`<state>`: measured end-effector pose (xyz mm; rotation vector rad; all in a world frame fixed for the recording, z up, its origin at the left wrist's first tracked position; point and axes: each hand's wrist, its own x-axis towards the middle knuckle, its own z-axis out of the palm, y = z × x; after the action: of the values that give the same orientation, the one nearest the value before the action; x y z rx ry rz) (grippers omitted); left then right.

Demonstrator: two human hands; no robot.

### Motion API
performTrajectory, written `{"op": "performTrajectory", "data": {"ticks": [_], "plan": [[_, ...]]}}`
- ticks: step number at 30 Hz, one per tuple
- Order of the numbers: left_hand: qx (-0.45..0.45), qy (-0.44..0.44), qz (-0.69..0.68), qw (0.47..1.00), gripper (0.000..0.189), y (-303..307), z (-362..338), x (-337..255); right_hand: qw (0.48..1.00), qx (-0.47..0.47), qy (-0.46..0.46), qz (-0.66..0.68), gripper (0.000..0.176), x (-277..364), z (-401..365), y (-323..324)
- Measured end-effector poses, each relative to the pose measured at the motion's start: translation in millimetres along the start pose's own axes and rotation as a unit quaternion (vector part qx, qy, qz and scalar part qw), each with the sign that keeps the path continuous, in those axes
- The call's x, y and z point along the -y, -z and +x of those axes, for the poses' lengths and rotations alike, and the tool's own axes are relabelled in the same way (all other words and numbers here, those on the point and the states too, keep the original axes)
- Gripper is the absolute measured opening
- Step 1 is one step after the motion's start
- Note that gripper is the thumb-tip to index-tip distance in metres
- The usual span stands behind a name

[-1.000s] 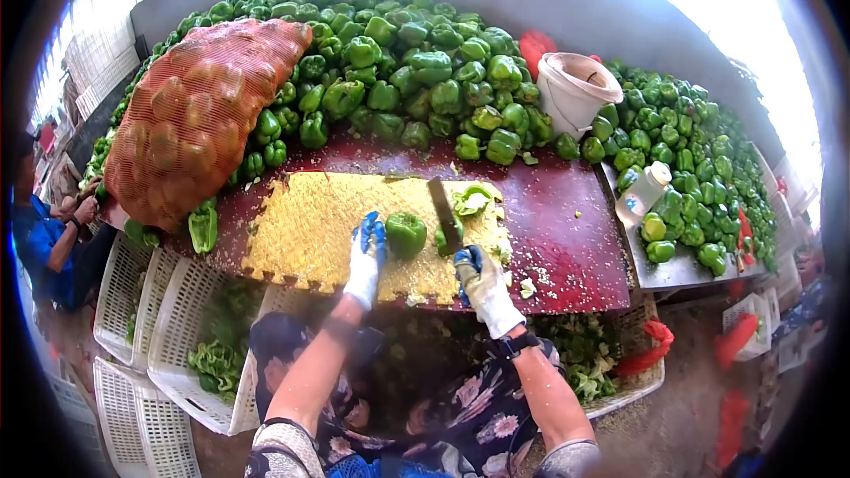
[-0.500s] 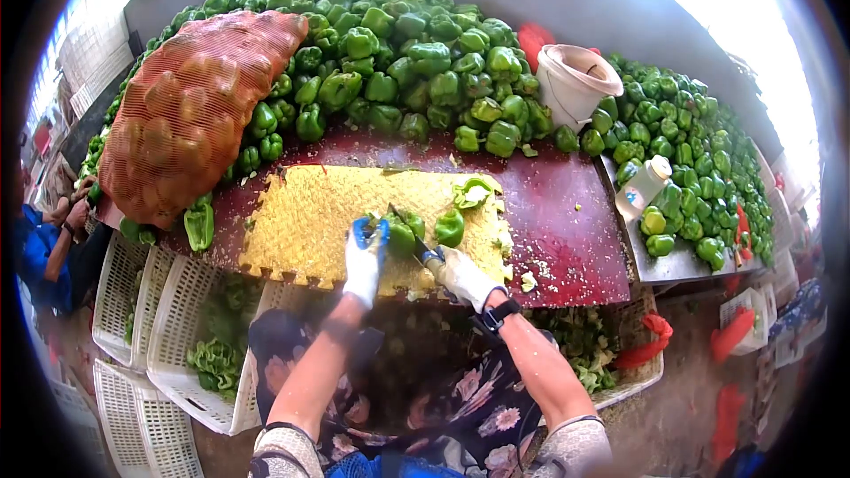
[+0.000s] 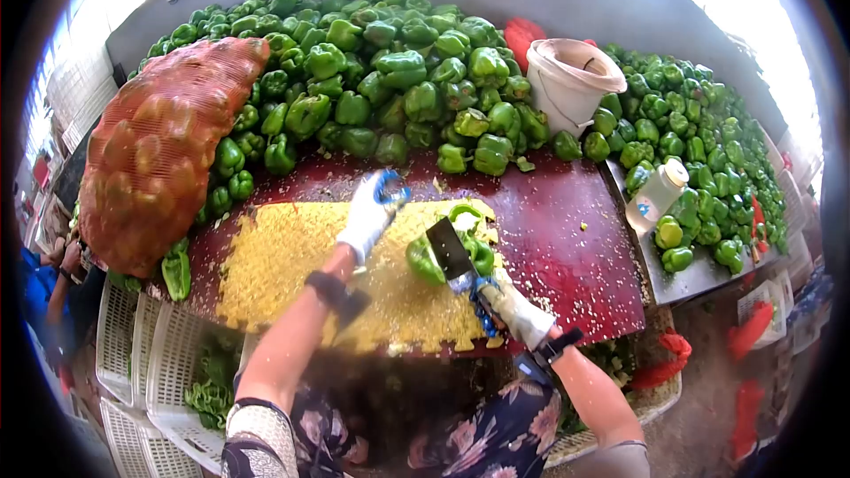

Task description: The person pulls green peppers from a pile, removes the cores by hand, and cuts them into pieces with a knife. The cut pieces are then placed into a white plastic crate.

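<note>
My left hand (image 3: 374,211), in a white glove with blue fingertips, is over the far part of the yellow mat (image 3: 301,257). Its fingers are curved apart, with nothing seen between them. My right hand (image 3: 515,308), gloved alike, is closed round the handle of a knife (image 3: 450,250) with a broad dark blade. The blade lies over green bell pepper pieces: one piece (image 3: 425,260) is left of it, another (image 3: 481,255) right of it. Just behind them rests a cut pepper (image 3: 465,213) with its pale inside showing. Pale bits are scattered over the mat.
Whole green bell peppers (image 3: 403,71) are heaped along the wall, beside a full red mesh sack (image 3: 159,150). A white bucket (image 3: 571,93) and a bottle (image 3: 657,195) stand at the right. White crates (image 3: 173,381) sit below the table's front edge. Another person (image 3: 46,288) is at far left.
My left hand has left the pepper and moved away from me, its fingers opening. My right hand has shifted right and nearer with the knife. The head view has shifted as well.
</note>
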<state>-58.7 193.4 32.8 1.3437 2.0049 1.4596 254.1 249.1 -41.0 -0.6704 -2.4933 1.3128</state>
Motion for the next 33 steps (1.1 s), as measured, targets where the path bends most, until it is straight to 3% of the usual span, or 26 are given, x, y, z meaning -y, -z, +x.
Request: {"op": "performTrajectory", "data": {"ticks": [2, 3, 5, 6, 7, 9, 11, 13, 17, 18, 21, 24, 25, 27, 28, 31, 33], "plan": [[-0.085, -0.089, 0.129, 0.984, 0.053, -4, 57, 19, 0.996, -0.037, 0.025, 0.083, 0.030, 3, -4, -4], [-0.132, -0.148, 0.190, 0.961, 0.054, -9, 83, 29, 0.978, -0.025, -0.100, 0.182, 0.029, 22, -5, 2], [-0.121, -0.178, 0.244, 0.945, 0.064, -13, 115, 4, 0.906, -0.011, -0.286, 0.311, 0.029, 62, -6, 16], [-0.100, -0.155, 0.260, 0.948, 0.073, -19, 137, 3, 0.902, 0.015, -0.272, 0.336, 0.029, 55, -7, 18], [-0.088, -0.138, 0.282, 0.945, 0.081, -27, 155, 1, 0.898, -0.055, -0.252, 0.357, 0.031, 55, -4, 8], [-0.078, -0.136, 0.325, 0.933, 0.089, -42, 187, 1, 0.888, 0.021, -0.281, 0.363, 0.035, 59, -4, 19], [-0.061, -0.124, 0.338, 0.931, 0.098, -55, 210, 4, 0.881, 0.025, -0.274, 0.386, 0.038, 59, -4, 19], [-0.067, -0.095, 0.367, 0.923, 0.102, -71, 218, 1, 0.905, -0.002, -0.205, 0.372, 0.038, 35, -8, 6], [-0.062, -0.024, 0.419, 0.906, 0.102, -77, 224, -21, 0.891, 0.020, -0.286, 0.353, 0.036, 46, -4, 10], [-0.060, -0.030, 0.428, 0.901, 0.100, -75, 227, -20, 0.874, -0.045, -0.258, 0.410, 0.036, 0, -20, -17], [-0.065, -0.042, 0.445, 0.892, 0.097, -73, 229, -15, 0.897, 0.021, -0.287, 0.335, 0.033, 50, -4, 12], [-0.084, -0.065, 0.419, 0.902, 0.094, -71, 226, -9, 0.869, -0.008, -0.246, 0.429, 0.028, -51, -33, -33], [-0.083, -0.067, 0.416, 0.903, 0.094, -69, 223, -12, 0.869, -0.011, -0.247, 0.428, 0.028, -27, -28, -22], [-0.059, -0.084, 0.431, 0.897, 0.088, -66, 215, -19, 0.926, 0.014, -0.275, 0.259, 0.024, 42, -11, 9], [-0.107, -0.146, 0.440, 0.879, 0.083, -71, 216, -2, 0.936, 0.011, -0.252, 0.247, 0.023, 30, -14, 4], [-0.067, -0.063, 0.377, 0.922, 0.086, -60, 201, 9, 0.959, -0.004, -0.210, 0.189, 0.023, 9, -11, -8], [-0.042, -0.051, 0.358, 0.932, 0.087, -54, 194, 14, 0.964, -0.027, -0.198, 0.176, 0.023, 30, -11, -2]]}}
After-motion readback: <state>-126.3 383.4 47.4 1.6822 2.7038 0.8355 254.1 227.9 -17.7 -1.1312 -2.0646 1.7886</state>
